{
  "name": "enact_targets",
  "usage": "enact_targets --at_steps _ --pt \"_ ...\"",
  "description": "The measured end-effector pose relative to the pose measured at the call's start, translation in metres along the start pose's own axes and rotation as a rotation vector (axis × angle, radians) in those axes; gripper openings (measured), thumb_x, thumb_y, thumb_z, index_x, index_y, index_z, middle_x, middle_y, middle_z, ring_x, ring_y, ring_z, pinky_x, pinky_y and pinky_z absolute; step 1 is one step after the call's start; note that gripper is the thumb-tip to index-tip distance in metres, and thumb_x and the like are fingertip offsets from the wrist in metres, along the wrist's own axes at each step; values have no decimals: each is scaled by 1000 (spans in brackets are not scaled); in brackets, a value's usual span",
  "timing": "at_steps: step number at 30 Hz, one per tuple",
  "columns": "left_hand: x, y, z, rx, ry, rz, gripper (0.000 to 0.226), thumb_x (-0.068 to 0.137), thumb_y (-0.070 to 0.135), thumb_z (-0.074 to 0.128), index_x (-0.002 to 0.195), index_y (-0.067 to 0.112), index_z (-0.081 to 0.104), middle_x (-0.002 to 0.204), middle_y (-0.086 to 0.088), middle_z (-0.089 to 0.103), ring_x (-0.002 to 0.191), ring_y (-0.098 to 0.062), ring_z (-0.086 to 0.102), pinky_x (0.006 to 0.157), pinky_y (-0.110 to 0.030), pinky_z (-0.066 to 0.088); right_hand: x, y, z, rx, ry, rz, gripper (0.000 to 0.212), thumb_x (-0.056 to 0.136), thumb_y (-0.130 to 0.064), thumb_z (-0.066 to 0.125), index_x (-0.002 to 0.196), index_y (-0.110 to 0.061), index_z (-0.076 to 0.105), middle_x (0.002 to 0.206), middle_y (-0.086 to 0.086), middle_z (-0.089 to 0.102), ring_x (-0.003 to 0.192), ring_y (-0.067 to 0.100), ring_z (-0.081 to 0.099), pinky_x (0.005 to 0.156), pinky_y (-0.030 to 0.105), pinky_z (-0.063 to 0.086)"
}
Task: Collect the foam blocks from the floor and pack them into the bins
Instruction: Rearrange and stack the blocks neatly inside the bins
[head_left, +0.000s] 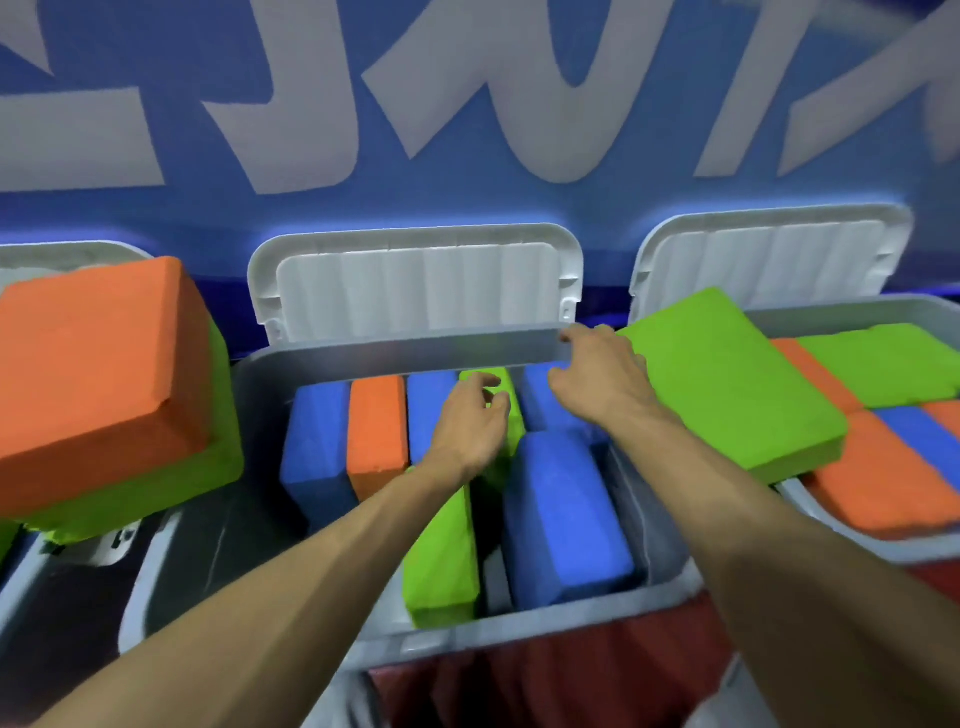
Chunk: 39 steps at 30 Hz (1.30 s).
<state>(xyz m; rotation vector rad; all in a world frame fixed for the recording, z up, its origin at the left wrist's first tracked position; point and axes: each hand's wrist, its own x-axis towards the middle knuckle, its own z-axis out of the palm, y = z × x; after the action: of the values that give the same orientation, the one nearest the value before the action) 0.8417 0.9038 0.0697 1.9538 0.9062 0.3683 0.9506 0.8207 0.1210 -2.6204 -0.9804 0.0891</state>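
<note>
The left hand (470, 421) and right hand (602, 374) had curled fingers, their grip impossible to tell, and a nudge could have tipped the large green block (727, 384), tilted over the right bin's (857, 312) edge.

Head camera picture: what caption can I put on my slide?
Left hand and right hand reach into the middle grey bin among blue, orange and green foam blocks standing on edge.

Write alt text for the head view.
Two hands reach into the middle bin, holding blue, orange and green blocks: the left hand over a green block, the right hand by the far rim. A green slab lies tilted onto the right bin.
</note>
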Motion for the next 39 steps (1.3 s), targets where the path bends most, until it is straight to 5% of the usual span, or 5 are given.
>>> enact_targets --at_steps 9,16,25,32,39 --pt "-3 78 92 -25 -252 124 37 93 21 52 128 10 54 111 -10 61 108 -26 57 90 -29 40 -27 97 -44 -19 419 520 80 75 -37 72 137 -4 34 140 16 36 129 33 34 104 43 26" --pt "-12 97 140 16 -317 -118 61 92 35 54 145 14 32 141 -22 28 129 -41 38 108 -36 32 -40 150 -42 313 222 890 79 83 -42 61 143 -3 26 145 27 30 139 38 26 116 42 20" --pt "-17 106 146 13 -360 -158 65 91 52 48 146 20 33 146 -23 26 134 -40 29 109 -37 26 -48 141 -61 683 339 790 71 64 -20 83 119 -20 39 124 14 37 71 17 45 82 30 43" --pt "-2 121 81 -349 -254 163 60 91 29 47 149 24 33 149 -1 36 135 -14 38 112 -30 30 -31 69 -84 414 540 362 83 58 -40 81 129 -29 39 126 -1 35 118 24 49 83 30 37" --pt "-4 120 -10 -484 -307 308 52 102 27 37 151 38 22 154 23 25 139 4 26 115 -28 23 -18 6 -86 584 622 172 85 61 -60 79 135 -35 45 124 -4 42 110 12 53 87 29 41"
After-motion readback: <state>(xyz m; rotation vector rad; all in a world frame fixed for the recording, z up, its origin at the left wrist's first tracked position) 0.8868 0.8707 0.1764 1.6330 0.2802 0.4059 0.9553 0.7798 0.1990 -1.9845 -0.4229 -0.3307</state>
